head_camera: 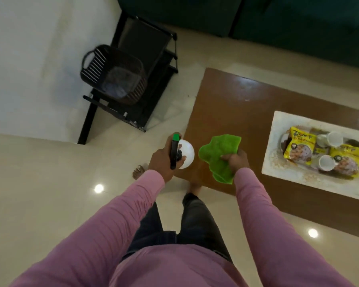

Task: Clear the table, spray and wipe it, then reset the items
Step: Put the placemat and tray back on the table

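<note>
Left of the table (232, 104), a dark basket (112, 75) sits on a black rack, its contents too blurred to name. At the table's near corner the left hand (161, 162) curls round a spray bottle (186, 153), nozzle forward, seemingly ready to spray. The right hand (237, 162) bunches a green cloth (218, 156) over the table's near edge, likely for wiping. Farther right on the table, a tray (278, 162) of snack packets (298, 148) and cups (335, 138), not yet cleared, is partly cut off.

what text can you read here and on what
"SOYA C…", partly read: left yellow packet in the tray.
"10", dark badge, same packet.
Brand word above, starting "Z": too blurred.
Print on the right yellow packet: blurred.
None on the spray bottle or cloth.
</note>
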Tool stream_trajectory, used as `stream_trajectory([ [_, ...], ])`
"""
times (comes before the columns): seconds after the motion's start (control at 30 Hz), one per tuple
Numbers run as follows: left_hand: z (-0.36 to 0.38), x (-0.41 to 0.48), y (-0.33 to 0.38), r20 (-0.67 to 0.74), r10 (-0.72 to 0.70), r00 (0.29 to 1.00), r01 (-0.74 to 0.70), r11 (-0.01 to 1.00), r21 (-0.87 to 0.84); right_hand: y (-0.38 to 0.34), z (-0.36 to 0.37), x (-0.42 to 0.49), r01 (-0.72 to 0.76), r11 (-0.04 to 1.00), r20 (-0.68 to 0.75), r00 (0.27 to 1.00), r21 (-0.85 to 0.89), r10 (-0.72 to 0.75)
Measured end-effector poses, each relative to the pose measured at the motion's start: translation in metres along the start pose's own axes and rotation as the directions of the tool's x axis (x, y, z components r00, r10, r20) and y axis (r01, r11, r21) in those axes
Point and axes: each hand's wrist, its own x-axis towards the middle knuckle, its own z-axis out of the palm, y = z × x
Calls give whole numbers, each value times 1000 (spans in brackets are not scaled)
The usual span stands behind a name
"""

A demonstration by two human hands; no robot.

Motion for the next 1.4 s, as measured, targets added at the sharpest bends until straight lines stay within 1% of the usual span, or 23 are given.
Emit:
stream_trajectory([
  [0.2,-83,-3,-46,-48,-24,999,23,999,-31,-31,69,-17,42,996,-10,999,74,-42],
  [0.4,-176,14,-105,-68,-23,997,15,994,-104,-52,161,-35,40,999,-73,997,9,-40],
  [0.6,-255,61,-140,-78,44,996,-53,991,-122,-79,237,-45,48,999,-59,997,-23,-50],
  [0.73,-293,111,-146,-65,90,994,-95,993,-66,-107,270,-35,63,998,-38,997,5,-63],
  [0.87,-322,164,-146,-68,83,994,-82,996,23,-138,294,-18,71,996,-26,997,56,-70],
  [0.93,-336,189,-142,-70,77,995,-74,997,33,-155,306,-6,71,993,-20,997,99,-70],
  [1.0,-347,212,-140,-77,73,994,-68,996,66,-173,315,0,60,993,-9,998,102,-59],
  [1.07,-357,236,-137,-60,58,997,-51,992,113,-192,325,7,53,993,-9,999,105,-52],
  [1.13,-362,258,-137,-50,53,997,-46,990,135,-211,335,15,51,993,20,998,107,-53],
  [1.3,-367,309,-147,7,79,997,-79,974,211,-243,363,34,70,987,36,996,142,-76],
  [1.4,-363,342,-160,59,83,995,-95,966,241,-254,387,55,82,991,43,995,104,-87],
])
